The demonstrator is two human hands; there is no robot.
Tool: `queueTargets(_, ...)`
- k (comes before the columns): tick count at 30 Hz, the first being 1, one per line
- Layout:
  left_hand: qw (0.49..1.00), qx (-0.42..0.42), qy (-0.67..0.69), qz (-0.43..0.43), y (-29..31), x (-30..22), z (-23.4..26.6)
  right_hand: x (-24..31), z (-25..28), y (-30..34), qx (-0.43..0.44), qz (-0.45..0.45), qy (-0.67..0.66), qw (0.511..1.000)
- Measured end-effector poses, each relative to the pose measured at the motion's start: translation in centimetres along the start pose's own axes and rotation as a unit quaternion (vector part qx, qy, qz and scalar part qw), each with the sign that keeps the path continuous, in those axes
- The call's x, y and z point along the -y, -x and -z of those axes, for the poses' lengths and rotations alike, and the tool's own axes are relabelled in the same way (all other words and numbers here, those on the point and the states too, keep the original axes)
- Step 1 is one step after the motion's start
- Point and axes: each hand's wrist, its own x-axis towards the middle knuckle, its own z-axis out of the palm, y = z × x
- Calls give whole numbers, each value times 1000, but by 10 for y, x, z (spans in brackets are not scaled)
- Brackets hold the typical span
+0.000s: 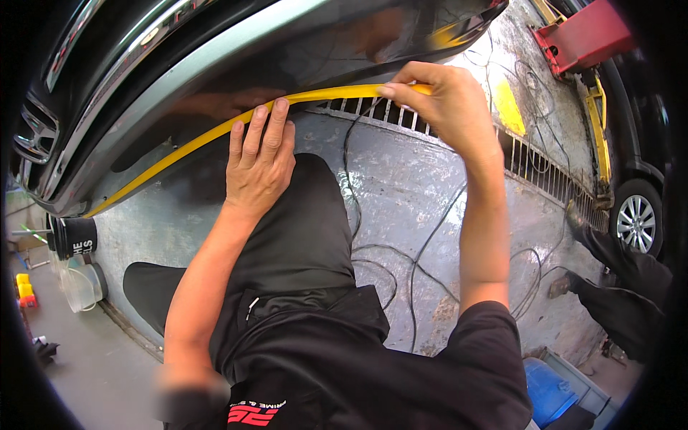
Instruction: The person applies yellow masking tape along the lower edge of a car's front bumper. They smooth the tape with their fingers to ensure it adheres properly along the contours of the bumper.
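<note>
Yellow tape (330, 93) is clamped between thumb and forefinger of the right hand (441, 93). From that grip, its long axis runs leftward, curving along the lower edge of the dark bumper (308, 50). Left hand (261, 165), nearer mid-length, presses extended fingers on it, unclamped. Count: one tape, two working hands, one bumper; outward, one floor grate (530, 159), one black bucket (80, 233), one clear bucket (79, 287).
</note>
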Motion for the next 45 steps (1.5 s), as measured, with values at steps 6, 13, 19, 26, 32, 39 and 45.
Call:
queueTargets(6, 1000, 7, -10, 7, -3, -6, 2, -17, 3, -4, -45, -13, 67, 997)
queueTargets(13, 999, 28, 4, 25, -6, -13, 8, -19, -8, -5, -84, -59, 65, 993)
queueTargets(19, 998, 60, 24, 27, -2, -14, 9, -25, -15, -9, -99, -57, 60, 992)
queueTargets(26, 997, 75, 23, 22, 1, -11, 6, -26, -14, -7, -113, -35, 45, 992)
queueTargets(32, 997, 72, 5, 16, 0, -13, 6, -18, 6, 13, -95, 2, 16, 995)
queueTargets(39, 997, 76, -21, 17, 1, -16, 3, -25, -13, -5, -136, -23, 45, 989)
queueTargets(45, 996, 84, 6, 32, 1, -19, 6, -23, -14, -8, -118, -58, 42, 990)
